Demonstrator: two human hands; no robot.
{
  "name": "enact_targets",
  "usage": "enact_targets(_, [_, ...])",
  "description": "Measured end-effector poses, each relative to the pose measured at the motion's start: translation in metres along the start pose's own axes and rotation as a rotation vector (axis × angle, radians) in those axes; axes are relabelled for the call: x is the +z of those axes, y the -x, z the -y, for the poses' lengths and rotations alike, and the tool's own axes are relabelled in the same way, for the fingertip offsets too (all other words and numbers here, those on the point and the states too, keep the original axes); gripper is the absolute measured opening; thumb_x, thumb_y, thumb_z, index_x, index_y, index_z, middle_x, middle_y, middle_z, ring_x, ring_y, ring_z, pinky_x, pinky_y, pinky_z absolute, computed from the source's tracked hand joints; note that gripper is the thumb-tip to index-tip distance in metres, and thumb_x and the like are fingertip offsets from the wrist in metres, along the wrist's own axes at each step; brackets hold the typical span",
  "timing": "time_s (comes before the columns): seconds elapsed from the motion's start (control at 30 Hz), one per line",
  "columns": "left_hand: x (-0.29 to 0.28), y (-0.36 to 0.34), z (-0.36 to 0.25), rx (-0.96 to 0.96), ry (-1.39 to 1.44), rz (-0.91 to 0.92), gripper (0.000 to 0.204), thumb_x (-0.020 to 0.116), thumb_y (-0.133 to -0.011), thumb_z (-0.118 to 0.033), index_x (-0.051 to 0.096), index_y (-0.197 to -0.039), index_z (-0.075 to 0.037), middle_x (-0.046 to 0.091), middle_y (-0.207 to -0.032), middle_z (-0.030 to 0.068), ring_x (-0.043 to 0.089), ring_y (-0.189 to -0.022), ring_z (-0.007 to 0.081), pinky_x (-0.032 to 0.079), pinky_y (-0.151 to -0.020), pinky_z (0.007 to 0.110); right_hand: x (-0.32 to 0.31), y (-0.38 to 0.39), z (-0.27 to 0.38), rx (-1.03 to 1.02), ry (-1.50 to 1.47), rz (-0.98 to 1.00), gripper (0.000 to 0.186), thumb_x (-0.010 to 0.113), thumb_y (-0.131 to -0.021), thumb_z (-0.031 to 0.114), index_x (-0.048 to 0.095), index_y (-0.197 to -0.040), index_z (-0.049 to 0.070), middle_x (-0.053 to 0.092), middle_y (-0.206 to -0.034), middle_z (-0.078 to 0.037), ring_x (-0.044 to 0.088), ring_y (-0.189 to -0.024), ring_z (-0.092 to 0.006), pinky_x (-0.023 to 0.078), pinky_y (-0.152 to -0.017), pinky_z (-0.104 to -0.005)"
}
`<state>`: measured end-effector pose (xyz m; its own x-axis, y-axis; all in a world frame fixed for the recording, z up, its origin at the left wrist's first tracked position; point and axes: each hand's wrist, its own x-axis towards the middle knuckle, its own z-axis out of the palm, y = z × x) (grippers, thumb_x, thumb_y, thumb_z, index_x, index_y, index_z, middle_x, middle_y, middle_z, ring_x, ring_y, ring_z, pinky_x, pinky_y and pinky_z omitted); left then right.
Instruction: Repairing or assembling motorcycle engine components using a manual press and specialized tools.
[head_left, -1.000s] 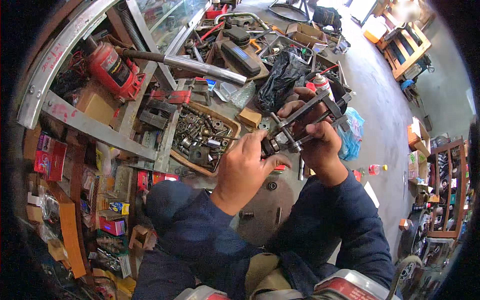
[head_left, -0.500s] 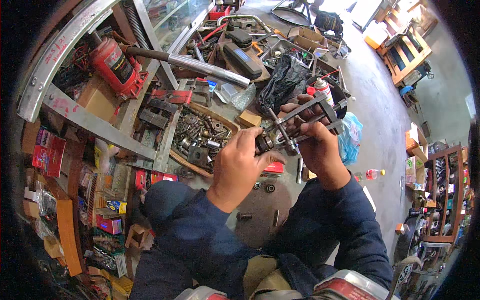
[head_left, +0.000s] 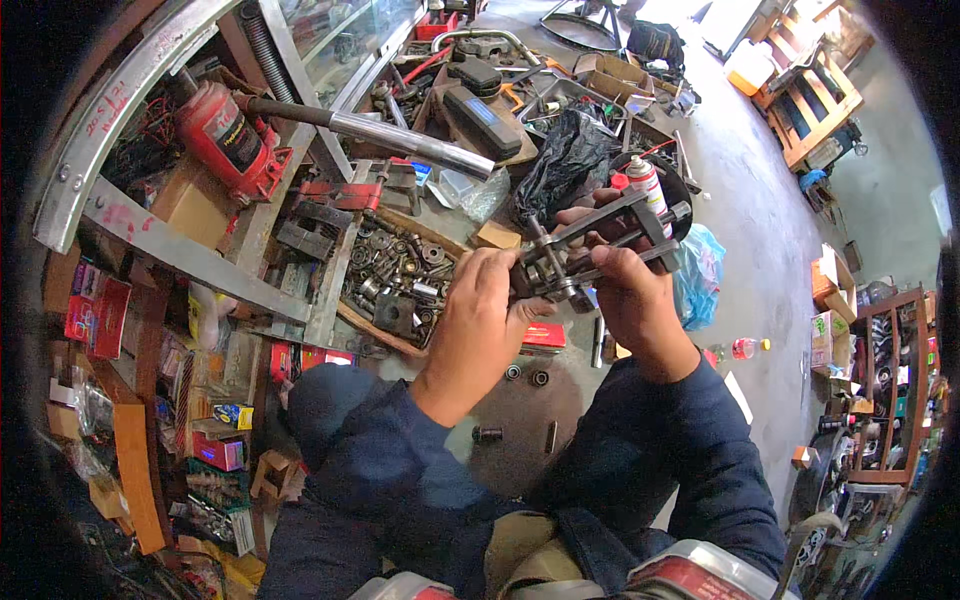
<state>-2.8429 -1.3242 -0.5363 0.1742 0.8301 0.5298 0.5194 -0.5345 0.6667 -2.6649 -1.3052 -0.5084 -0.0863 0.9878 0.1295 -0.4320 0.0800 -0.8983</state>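
A dark steel puller-like tool [head_left: 630,215] with parallel bars and crosspieces is held in front of me. My right hand [head_left: 640,300] grips it from the right, fingers behind the bars and thumb along the near bar. My left hand [head_left: 475,325] is closed round the tool's left end, where a dark round metal piece [head_left: 527,278] sits, partly hidden by the fingers. Below my hands, two small rings [head_left: 540,377], a short cylinder [head_left: 487,433] and a thin pin [head_left: 553,436] lie on the floor beside a red box [head_left: 543,338].
A wooden tray [head_left: 385,340] of metal parts, a red bottle jack [head_left: 225,140] and a steel bar [head_left: 420,145] are left. A black bag [head_left: 560,165], spray can [head_left: 648,185] and blue bag [head_left: 700,275] lie ahead. Shelving [head_left: 890,390] and a plastic bottle [head_left: 748,348] are right.
The tool and my hands have shifted slightly left. My left fingers now wrap further over the tool's left end, covering more of the round piece.
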Motion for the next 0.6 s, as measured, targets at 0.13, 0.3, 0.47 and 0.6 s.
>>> enact_targets(0.13, [0.000, 0.001, 0.000, -0.034, 0.028, 0.053, 0.049, 0.072, -0.076, -0.017, 0.048, -0.114, 0.005, 0.054, -0.104, 0.0206, 0.052, -0.101, 0.0384, 0.043, -0.086, 0.044, 0.001, 0.000, -0.001, 0.003, 0.026, -0.009, 0.056, 0.059, -0.076, 0.010, 0.041, -0.128, 0.001, 0.058, -0.115, -0.019, 0.059, -0.107, -0.0294, 0.043, -0.098, -0.0435])
enact_targets(0.3, [0.001, 0.002, -0.002, 0.063, 0.000, 0.070, 0.051, 0.072, -0.076, -0.016, 0.047, -0.115, 0.006, 0.054, -0.104, 0.0211, 0.052, -0.101, 0.0379, 0.043, -0.088, 0.044, 0.002, -0.002, -0.004, -0.063, -0.007, -0.041, 0.045, 0.056, -0.078, 0.009, 0.044, -0.120, 0.001, 0.061, -0.107, -0.017, 0.060, -0.102, -0.0276, 0.047, -0.093, -0.0416])
enact_targets(0.47, [0.007, 0.008, -0.007, 0.126, -0.057, 0.066, 0.052, 0.073, -0.076, -0.018, 0.048, -0.114, 0.007, 0.054, -0.102, 0.0217, 0.055, -0.100, 0.0374, 0.047, -0.086, 0.042, 0.003, -0.001, -0.011, -0.088, -0.094, -0.122, 0.029, 0.055, -0.080, 0.009, 0.049, -0.107, 0.000, 0.062, -0.094, -0.015, 0.063, -0.091, -0.0253, 0.051, -0.083, -0.0380])
enact_targets(0.6, [0.012, 0.010, -0.009, 0.132, -0.043, 0.082, 0.054, 0.074, -0.078, -0.023, 0.047, -0.114, 0.007, 0.055, -0.102, 0.0221, 0.058, -0.095, 0.0381, 0.050, -0.082, 0.040, 0.001, -0.004, -0.019, -0.107, -0.180, -0.144, 0.020, 0.055, -0.082, 0.009, 0.051, -0.100, 0.000, 0.061, -0.085, -0.013, 0.064, -0.082, -0.0250, 0.052, -0.080, -0.0378])
